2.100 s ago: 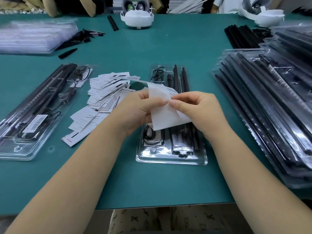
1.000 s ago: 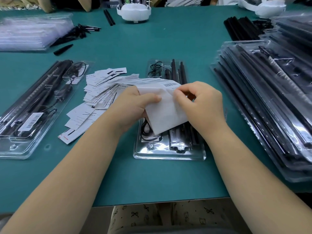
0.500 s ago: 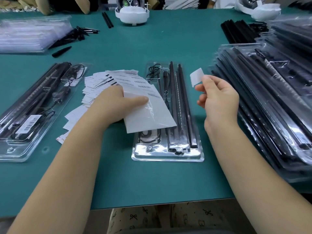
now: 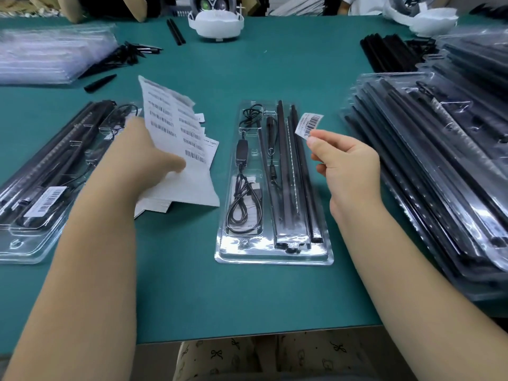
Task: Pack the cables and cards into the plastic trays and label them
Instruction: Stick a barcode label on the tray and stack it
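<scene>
A clear plastic tray (image 4: 272, 255) lies in the middle of the green table, holding a coiled black cable (image 4: 243, 209) and long black bars (image 4: 291, 171). My right hand (image 4: 347, 166) pinches a small barcode label (image 4: 309, 125) just above the tray's upper right part. My left hand (image 4: 143, 158) holds a white sheet of barcode labels (image 4: 176, 127) tilted up, to the left of the tray. Under that sheet lies a pile of white cards (image 4: 162, 199).
A closed tray with a barcode label (image 4: 33, 204) lies at the left. A tall stack of filled trays (image 4: 439, 171) fills the right side. Empty trays (image 4: 52, 56), loose black spikes (image 4: 123, 56) and black bars (image 4: 387, 53) lie at the back. Two white headsets (image 4: 217, 23) sit at the far edge.
My right hand peeled one label off the sheet and now holds it over the tray. My left hand carried the sheet leftward off the tray and tilted it up.
</scene>
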The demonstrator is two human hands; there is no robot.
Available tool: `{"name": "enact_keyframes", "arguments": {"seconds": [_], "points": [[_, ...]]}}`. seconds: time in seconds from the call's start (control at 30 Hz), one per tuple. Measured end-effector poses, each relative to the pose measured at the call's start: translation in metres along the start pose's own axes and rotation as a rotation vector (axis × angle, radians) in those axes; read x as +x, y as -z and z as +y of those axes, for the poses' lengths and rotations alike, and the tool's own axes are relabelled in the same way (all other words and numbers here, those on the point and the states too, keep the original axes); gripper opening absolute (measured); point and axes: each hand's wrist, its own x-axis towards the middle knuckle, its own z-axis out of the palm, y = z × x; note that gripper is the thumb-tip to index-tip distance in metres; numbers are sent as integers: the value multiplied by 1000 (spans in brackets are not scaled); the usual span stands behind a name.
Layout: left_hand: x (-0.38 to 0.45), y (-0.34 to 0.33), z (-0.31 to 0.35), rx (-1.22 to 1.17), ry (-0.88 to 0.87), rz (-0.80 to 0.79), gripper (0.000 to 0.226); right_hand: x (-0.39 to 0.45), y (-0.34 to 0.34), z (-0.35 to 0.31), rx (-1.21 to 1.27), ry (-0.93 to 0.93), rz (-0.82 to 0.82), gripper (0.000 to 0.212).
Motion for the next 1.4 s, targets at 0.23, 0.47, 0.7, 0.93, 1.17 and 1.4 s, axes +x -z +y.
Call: {"name": "enact_keyframes", "arguments": {"seconds": [0.23,0.47,0.7,0.93,1.17,1.4], "points": [[-12,-17,17,281,-192,366,68,-6,-2,-1,-79,72,-145,24],[-45,-62,48,-511,-383,-98,6,-16,-7,-1,-199,228,-372,31],[-38,-63,46,-749,-110,-200,20,-18,-8,1,-230,187,-490,27],[-40,-61,45,-646,-194,-322,12,-13,-7,4,-266,261,-388,20],[-41,-74,41,-163,-457,-37,13,-9,-7,6,-327,278,-247,8],[-37,-83,35,413,-671,-302,81,-4,-2,2,-89,163,-163,14]]}}
